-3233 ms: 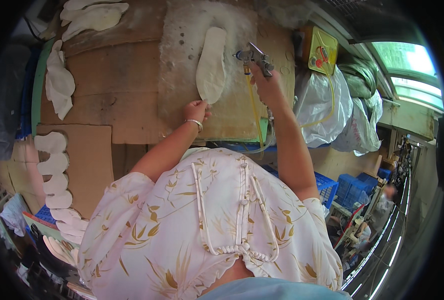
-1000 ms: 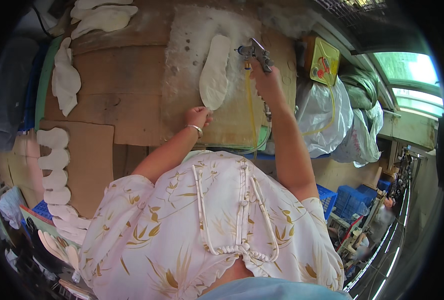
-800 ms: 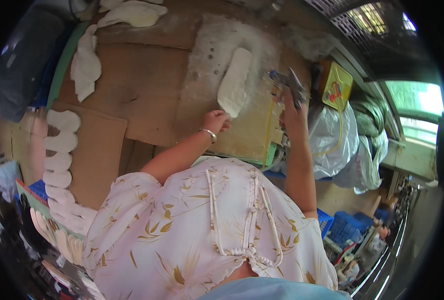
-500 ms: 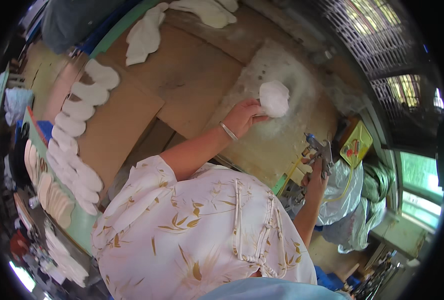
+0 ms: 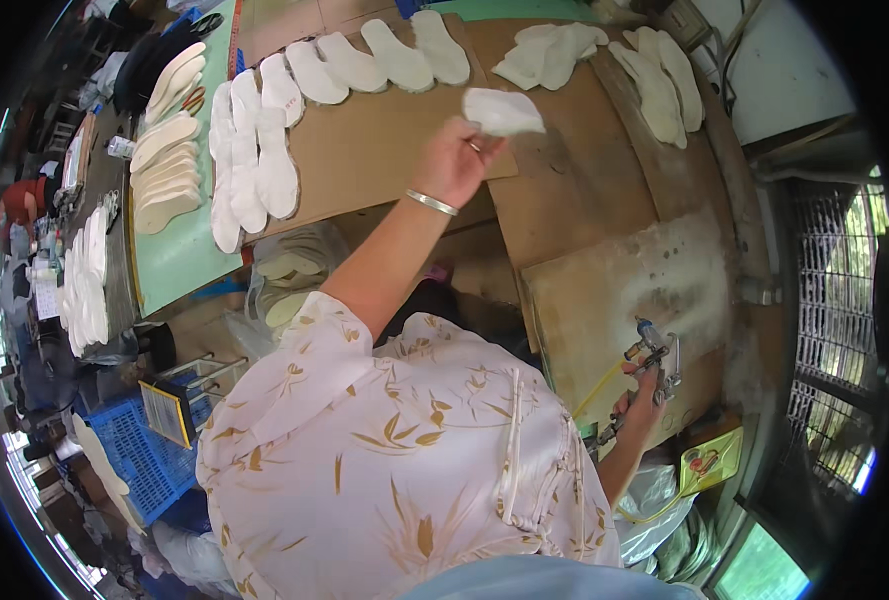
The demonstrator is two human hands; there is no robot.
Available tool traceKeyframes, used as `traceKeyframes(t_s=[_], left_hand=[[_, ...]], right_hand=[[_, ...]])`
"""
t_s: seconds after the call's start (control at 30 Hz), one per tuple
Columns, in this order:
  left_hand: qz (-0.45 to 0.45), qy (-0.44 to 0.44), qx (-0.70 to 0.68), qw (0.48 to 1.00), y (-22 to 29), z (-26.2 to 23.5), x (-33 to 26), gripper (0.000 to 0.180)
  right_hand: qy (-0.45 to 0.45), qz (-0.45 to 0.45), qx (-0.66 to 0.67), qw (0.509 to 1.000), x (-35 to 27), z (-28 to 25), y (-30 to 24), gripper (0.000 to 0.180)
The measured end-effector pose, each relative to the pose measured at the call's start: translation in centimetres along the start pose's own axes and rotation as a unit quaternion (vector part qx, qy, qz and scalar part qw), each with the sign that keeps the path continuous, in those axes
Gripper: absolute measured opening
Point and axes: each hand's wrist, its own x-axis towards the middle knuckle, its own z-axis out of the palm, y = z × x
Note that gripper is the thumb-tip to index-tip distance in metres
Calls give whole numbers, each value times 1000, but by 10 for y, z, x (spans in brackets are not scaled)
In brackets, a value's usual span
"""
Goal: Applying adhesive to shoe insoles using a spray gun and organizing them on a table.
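Observation:
My left hand [image 5: 461,160] is closed on a white insole [image 5: 504,111], gripping it at one end and holding it above the brown cardboard sheet [image 5: 384,155]. At the right, my right hand [image 5: 640,394] wraps round the handle of a metal spray gun [image 5: 652,355] with a blue tip. A yellow hose [image 5: 598,388] shows beside the gun. Below and left of my left hand, white insoles [image 5: 277,175] lie overlapping in a row that curves along the cardboard's edge. More white insoles lie in one pile [image 5: 548,55] and another [image 5: 661,85] at the far right.
A whitish, spray-dusted board [image 5: 604,285] lies in front of the spray gun. Cream insoles [image 5: 172,165] rest on the green tabletop [image 5: 179,265] at the left. A blue crate [image 5: 149,460] stands lower left. Barred windows [image 5: 839,300] line the right side.
My left hand has carried the insole left, away from the dusted board and over the cardboard. The view has turned toward the left. My right hand still holds the spray gun.

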Motion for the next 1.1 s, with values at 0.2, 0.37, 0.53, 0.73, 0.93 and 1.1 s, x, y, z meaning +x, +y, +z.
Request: traceKeyframes(t_s=[0.2,0.37,0.53,0.73,0.93,1.1], left_hand=[[144,60,51,986,136,-36,24,1],[210,132,48,967,215,-72,79,7],[294,204,61,932,301,-95,103,4],[312,233,76,918,330,-117,66,2],[256,281,58,923,252,-186,-17,3],[186,341,66,919,178,-211,-74,11]], right_hand=[[-42,-20,-19,999,-1,47,-10,30],[-60,-17,-49,997,2,80,-13,28],[-54,0,-91,994,1,110,-20,27],[-58,3,-93,994,5,129,-19,28],[-100,4,-96,990,-6,117,-15,29],[-114,7,-107,988,-12,103,-6,28]])
